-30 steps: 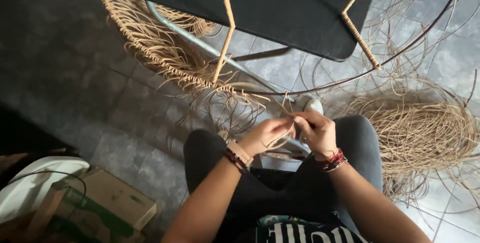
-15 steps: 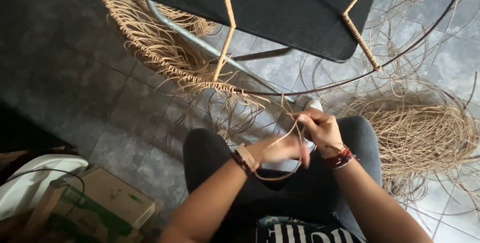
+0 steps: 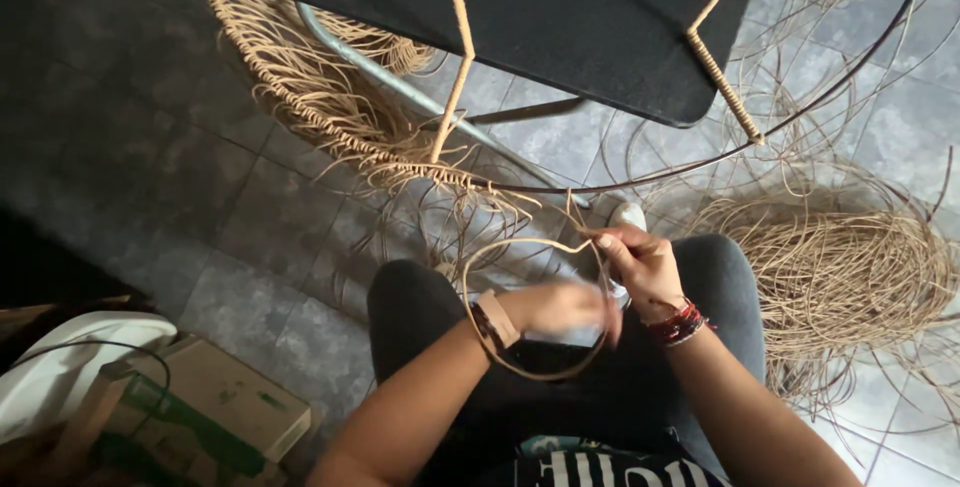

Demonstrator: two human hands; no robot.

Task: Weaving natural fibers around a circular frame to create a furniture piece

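A thin, springy rattan strand (image 3: 520,247), light and bendable, is looped just below the woven frame (image 3: 330,107). It is pinched by the right hand (image 3: 645,267); the blurred left hand (image 3: 560,307) seemingly closes around it.

The right hand (image 3: 645,265) and left hand (image 3: 560,307) meet above the lap, a strand loop (image 3: 530,297) curving around the left wrist. Ahead of them stands a wire frame (image 3: 700,162) with woven edging (image 3: 320,97) at its left. A coil of strands (image 3: 840,277) lies right on the floor (image 3: 150,167). A cardboard box (image 3: 220,407) sits lower left, beside what may be a basin (image 3: 60,377).
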